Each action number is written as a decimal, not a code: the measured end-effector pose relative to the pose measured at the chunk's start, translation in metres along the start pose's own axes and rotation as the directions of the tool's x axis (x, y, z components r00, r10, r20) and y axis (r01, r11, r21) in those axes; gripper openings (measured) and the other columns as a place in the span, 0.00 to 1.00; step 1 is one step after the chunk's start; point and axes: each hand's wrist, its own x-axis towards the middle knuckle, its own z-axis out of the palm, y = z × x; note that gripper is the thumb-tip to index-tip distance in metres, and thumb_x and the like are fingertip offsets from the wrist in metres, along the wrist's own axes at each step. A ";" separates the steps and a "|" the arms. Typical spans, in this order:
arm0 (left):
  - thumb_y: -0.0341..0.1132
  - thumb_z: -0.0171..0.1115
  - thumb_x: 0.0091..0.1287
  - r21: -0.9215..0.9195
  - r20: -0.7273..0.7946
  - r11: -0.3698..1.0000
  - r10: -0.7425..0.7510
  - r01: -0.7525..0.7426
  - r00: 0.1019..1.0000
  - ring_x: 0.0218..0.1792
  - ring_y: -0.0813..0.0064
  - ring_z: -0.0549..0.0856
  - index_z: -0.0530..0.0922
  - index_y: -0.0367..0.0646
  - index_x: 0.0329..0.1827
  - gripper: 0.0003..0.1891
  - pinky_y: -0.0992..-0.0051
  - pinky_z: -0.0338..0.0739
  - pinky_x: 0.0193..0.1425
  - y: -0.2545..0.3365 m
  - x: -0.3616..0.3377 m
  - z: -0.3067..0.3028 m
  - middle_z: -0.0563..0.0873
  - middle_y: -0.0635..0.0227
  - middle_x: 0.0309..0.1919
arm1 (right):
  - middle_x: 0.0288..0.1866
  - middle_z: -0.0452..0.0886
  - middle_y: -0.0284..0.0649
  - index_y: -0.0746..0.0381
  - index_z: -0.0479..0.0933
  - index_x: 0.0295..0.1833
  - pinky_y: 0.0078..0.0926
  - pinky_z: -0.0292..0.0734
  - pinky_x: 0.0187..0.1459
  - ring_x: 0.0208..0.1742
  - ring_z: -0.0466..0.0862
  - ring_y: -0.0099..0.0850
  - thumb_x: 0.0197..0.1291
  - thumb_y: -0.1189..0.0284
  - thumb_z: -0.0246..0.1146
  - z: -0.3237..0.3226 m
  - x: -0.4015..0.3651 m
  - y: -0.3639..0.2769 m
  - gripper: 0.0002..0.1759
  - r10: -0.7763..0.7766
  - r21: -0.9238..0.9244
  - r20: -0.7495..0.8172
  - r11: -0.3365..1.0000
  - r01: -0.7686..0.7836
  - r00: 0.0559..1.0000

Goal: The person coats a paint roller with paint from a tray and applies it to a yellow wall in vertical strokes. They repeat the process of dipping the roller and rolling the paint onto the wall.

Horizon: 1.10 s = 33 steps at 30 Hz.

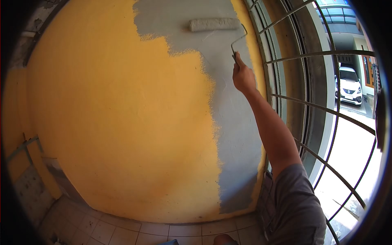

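My right hand (243, 76) is raised high and grips the handle of a paint roller (214, 24). The roller's sleeve lies flat against the wall near the top, on a patch of fresh grey paint (232, 122). The grey runs as a strip down the wall's right side and widens at the top. The remainder of the wall (114, 122) is yellow-orange. My arm reaches up from the lower right in a grey sleeve. My left hand is out of view.
A metal window grille (310, 102) with curved bars stands right of the wall. A white car (349, 85) is parked outside beyond it. Light floor tiles (122, 230) run along the wall's foot. Bare, patchy wall sections sit at the far left.
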 end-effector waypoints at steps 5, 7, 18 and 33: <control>0.59 0.49 0.83 -0.006 -0.013 1.000 -0.024 0.024 1.000 0.77 0.48 0.70 0.59 0.49 0.87 0.36 0.46 0.62 0.81 0.003 -0.011 -0.013 0.70 0.56 0.80 | 0.39 0.89 0.57 0.48 0.63 0.85 0.61 0.82 0.43 0.37 0.87 0.63 0.80 0.67 0.53 0.005 -0.067 0.031 0.30 -0.020 0.011 -0.005 1.000 0.021 1.000; 0.59 0.50 0.83 0.000 -0.034 0.999 -0.039 0.039 0.999 0.77 0.48 0.70 0.59 0.49 0.87 0.37 0.46 0.63 0.81 0.008 -0.025 -0.017 0.70 0.56 0.80 | 0.33 0.87 0.58 0.52 0.66 0.84 0.54 0.79 0.36 0.32 0.86 0.60 0.80 0.69 0.55 0.008 -0.092 0.044 0.30 -0.048 0.035 -0.038 0.998 0.049 0.998; 0.53 0.57 0.82 0.178 -0.619 0.972 -0.013 0.156 0.785 0.73 0.49 0.76 0.61 0.45 0.87 0.36 0.48 0.70 0.78 0.049 -0.143 -0.006 0.76 0.54 0.75 | 0.33 0.84 0.50 0.54 0.62 0.85 0.51 0.78 0.32 0.29 0.84 0.53 0.79 0.74 0.57 0.017 -0.264 0.120 0.32 -0.005 0.021 0.048 1.000 0.004 0.999; 0.61 0.59 0.78 0.437 -0.754 0.870 0.216 0.229 0.620 0.83 0.51 0.63 0.51 0.53 0.89 0.44 0.47 0.64 0.84 0.044 -0.128 0.082 0.59 0.54 0.85 | 0.35 0.81 0.48 0.57 0.66 0.84 0.45 0.79 0.35 0.33 0.84 0.49 0.75 0.78 0.61 -0.008 -0.519 0.187 0.34 0.130 -0.043 0.150 0.991 -0.125 0.980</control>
